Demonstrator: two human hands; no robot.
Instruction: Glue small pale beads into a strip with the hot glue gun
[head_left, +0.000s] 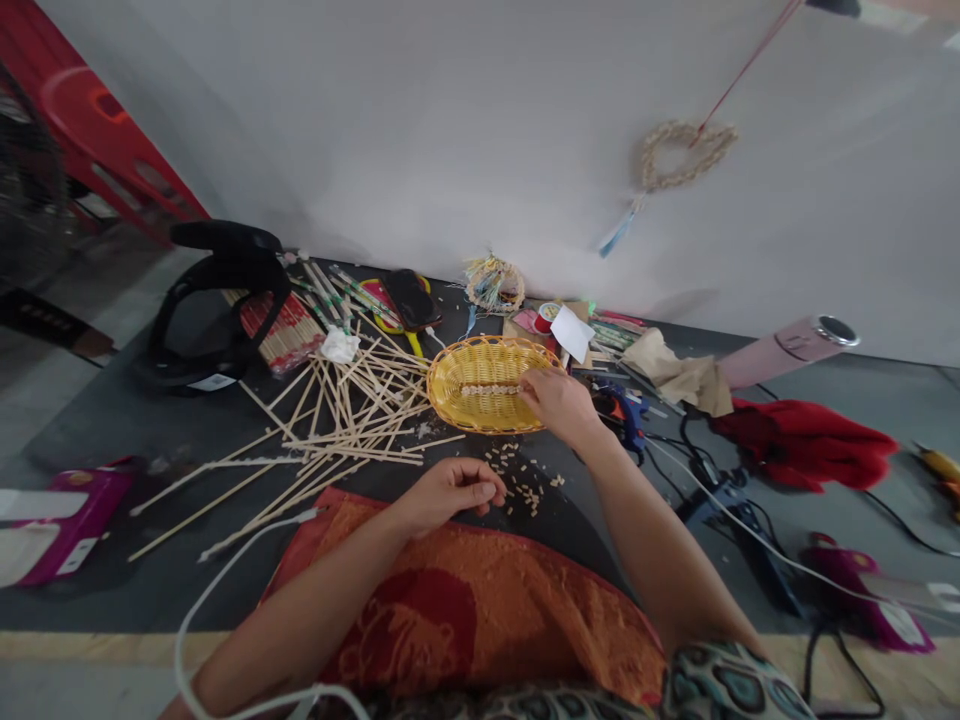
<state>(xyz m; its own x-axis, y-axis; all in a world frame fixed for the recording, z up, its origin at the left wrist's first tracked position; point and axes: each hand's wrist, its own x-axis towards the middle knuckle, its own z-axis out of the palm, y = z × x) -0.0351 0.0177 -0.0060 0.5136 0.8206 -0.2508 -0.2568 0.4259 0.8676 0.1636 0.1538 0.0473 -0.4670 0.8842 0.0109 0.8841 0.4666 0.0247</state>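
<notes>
A yellow oval wicker basket (450,400) lies on the dark table in front of me. Over its right end, my right hand (561,405) is closed, fingertips pinched at the right end of a thin strip of small pale pieces (487,390). The strip stretches left across the basket. Below the basket, my left hand (456,492) is curled with thumb and fingers together; whatever it may hold is too small to make out. Beside it, small pale cut bits (529,495) are scattered on the table. An orange-red cloth (420,600) spreads under my left forearm.
Many thin wooden sticks (337,410) lie left of the basket. Behind them are a phone (409,298) and a black headband-like frame (217,300). At right are a blue glue gun (631,412), cables, a red cloth (810,440) and a pink flask (787,350). A heart-shaped ornament (686,155) hangs by the wall.
</notes>
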